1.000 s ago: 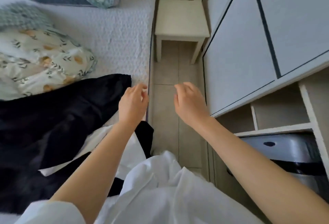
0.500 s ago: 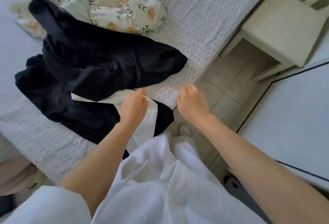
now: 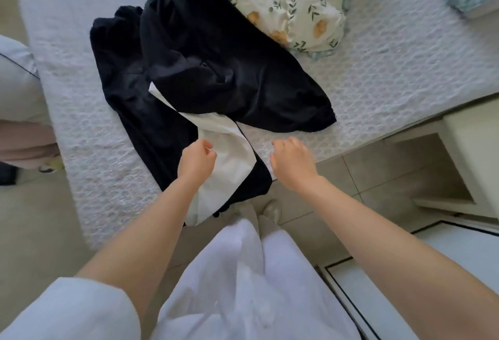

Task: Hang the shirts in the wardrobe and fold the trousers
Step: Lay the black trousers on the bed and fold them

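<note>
Clothes pile sits on the bed (image 3: 391,75), left of centre, next to the floral duvet (image 3: 297,7) at the far side.
- Upper black garment (image 3: 229,75): long axis runs far-left to near-right. Its blunt end points near-right and stops just short of the near bed edge. Can't tell if it's trousers or a shirt.
- Lower black garment (image 3: 140,107): roughly the same axis, partly under the upper one. Its near end hangs over the bed edge.
- White garment (image 3: 229,156): a strip sandwiched between the two blacks, same diagonal, also drooping over the near edge.

Left hand (image 3: 195,162) is above the white garment, fingers loosely curled, thumb close to index, nothing visibly gripped. Right hand (image 3: 293,162) is over the bed edge, right of the pile, fingers loosely curled, holding nothing.

Pale chair (image 3: 469,150) is on the right. Wardrobe door (image 3: 432,258) is at near right.
</note>
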A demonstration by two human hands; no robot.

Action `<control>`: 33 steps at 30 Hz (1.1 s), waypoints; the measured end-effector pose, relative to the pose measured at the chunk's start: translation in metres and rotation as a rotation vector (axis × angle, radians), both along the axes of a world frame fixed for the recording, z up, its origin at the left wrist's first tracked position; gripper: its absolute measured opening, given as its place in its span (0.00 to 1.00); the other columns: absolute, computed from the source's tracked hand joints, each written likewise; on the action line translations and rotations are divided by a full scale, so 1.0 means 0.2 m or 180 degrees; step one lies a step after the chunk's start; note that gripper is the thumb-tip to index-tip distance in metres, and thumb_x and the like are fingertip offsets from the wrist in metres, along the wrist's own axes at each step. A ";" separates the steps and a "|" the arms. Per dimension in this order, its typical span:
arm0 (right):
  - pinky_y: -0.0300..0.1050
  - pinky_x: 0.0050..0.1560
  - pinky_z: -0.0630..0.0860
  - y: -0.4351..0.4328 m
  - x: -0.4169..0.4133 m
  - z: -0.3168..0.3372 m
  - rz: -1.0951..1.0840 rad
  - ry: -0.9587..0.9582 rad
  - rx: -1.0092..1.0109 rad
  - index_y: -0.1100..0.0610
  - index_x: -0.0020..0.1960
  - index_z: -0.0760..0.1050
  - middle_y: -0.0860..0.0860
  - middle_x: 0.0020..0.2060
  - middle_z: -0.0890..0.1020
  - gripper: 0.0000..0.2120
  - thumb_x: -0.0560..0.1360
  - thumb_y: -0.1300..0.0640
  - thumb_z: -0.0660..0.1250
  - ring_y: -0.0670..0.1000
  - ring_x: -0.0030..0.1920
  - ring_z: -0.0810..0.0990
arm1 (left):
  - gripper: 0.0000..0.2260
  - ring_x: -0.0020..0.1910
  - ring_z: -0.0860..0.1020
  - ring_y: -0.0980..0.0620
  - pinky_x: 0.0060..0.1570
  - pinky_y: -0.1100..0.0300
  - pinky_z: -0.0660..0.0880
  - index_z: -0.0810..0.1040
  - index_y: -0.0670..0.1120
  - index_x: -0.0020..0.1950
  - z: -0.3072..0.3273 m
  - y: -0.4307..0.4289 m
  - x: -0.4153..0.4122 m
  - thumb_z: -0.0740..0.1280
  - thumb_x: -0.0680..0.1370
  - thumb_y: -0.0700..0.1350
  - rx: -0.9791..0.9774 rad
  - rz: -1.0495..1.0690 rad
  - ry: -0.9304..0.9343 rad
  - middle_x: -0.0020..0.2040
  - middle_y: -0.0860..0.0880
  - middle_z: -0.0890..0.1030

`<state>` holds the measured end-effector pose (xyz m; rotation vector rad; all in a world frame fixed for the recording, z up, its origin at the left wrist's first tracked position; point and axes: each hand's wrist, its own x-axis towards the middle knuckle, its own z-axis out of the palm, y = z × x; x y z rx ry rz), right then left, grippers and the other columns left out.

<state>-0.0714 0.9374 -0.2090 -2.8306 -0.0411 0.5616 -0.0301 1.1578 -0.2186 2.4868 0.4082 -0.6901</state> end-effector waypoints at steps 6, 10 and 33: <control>0.45 0.51 0.69 0.02 0.27 -0.18 0.0344 0.0073 -0.0278 0.59 0.55 0.72 0.54 0.50 0.79 0.10 0.80 0.53 0.59 0.55 0.53 0.74 | 0.20 0.51 0.74 0.50 0.43 0.59 0.72 0.68 0.43 0.71 -0.16 0.14 0.28 0.65 0.79 0.42 -0.0192 0.0498 0.0121 0.61 0.45 0.75; 0.47 0.55 0.72 0.08 0.54 -0.27 0.0488 0.0064 -0.0327 0.59 0.61 0.70 0.53 0.53 0.77 0.15 0.81 0.50 0.59 0.56 0.56 0.73 | 0.28 0.60 0.73 0.46 0.49 0.56 0.69 0.61 0.45 0.77 -0.23 0.23 0.54 0.66 0.78 0.41 -0.0241 0.0566 -0.0028 0.71 0.43 0.69; 0.58 0.66 0.69 0.49 1.34 -0.79 0.0521 0.1366 0.0242 0.47 0.75 0.60 0.53 0.77 0.51 0.27 0.79 0.49 0.65 0.63 0.74 0.53 | 0.14 0.48 0.78 0.46 0.57 0.46 0.75 0.64 0.50 0.62 -0.73 0.39 1.01 0.65 0.79 0.45 -0.0321 -0.0606 0.0528 0.49 0.51 0.80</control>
